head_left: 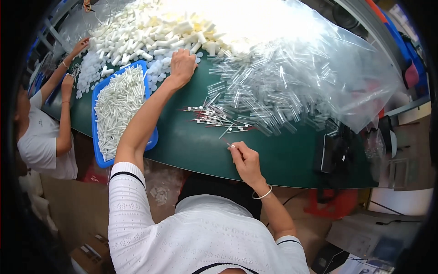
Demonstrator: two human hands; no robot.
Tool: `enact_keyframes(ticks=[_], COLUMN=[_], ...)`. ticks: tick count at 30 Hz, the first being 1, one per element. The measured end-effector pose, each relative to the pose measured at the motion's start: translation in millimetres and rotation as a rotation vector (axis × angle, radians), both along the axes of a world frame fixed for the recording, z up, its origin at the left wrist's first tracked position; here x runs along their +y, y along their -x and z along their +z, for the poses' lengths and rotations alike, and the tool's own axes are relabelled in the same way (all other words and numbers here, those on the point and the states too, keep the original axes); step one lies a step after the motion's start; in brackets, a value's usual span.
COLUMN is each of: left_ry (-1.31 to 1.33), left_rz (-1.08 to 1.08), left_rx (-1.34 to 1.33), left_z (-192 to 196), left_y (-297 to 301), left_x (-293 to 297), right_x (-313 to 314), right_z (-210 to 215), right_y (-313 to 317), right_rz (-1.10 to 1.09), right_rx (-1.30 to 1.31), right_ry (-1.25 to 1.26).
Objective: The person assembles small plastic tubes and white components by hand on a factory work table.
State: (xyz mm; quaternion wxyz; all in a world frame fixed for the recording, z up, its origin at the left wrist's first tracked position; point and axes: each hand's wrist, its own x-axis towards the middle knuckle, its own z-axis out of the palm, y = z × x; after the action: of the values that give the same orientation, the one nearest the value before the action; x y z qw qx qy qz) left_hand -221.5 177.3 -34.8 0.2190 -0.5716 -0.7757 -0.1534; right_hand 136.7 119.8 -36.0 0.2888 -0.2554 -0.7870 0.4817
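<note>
My left hand [182, 67] reaches far over the table to the near edge of a heap of short white foam-like cylinders [171, 39], beside scattered translucent white discs [157, 66]. Its fingers are curled, and their tips are hidden from me. Close to the table's front edge, my right hand [246, 162] pinches a thin stick with a reddish end [229, 144] between thumb and forefinger. Just beyond it lies a small pile of similar thin red and white sticks [214, 115]. Clear thin tubes [273, 86] are spread in a large heap to the right of that pile.
A blue tray [97, 141] full of short white rods [119, 98] stands left of my left forearm. Clear plastic sheeting [360, 77] lies at the right, near a black device [329, 153]. Another person [48, 141] works at the table's left end.
</note>
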Motion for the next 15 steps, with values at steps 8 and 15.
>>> enact_keyframes(ticks=[8, 15], left_ry=[-0.057, -0.102], left_rz=[-0.457, -0.356], left_rx=[-1.895, -2.451], left_z=[48.0, 22.2], left_y=[-147.5, -205.9], left_x=[-119.5, -174.1], right_x=[1.1, -12.7], right_z=[11.6, 35.6], right_y=[-15.0, -22.0], right_rz=[-0.115, -0.061], right_rx=[0.111, 0.108], right_ry=[0.115, -0.282])
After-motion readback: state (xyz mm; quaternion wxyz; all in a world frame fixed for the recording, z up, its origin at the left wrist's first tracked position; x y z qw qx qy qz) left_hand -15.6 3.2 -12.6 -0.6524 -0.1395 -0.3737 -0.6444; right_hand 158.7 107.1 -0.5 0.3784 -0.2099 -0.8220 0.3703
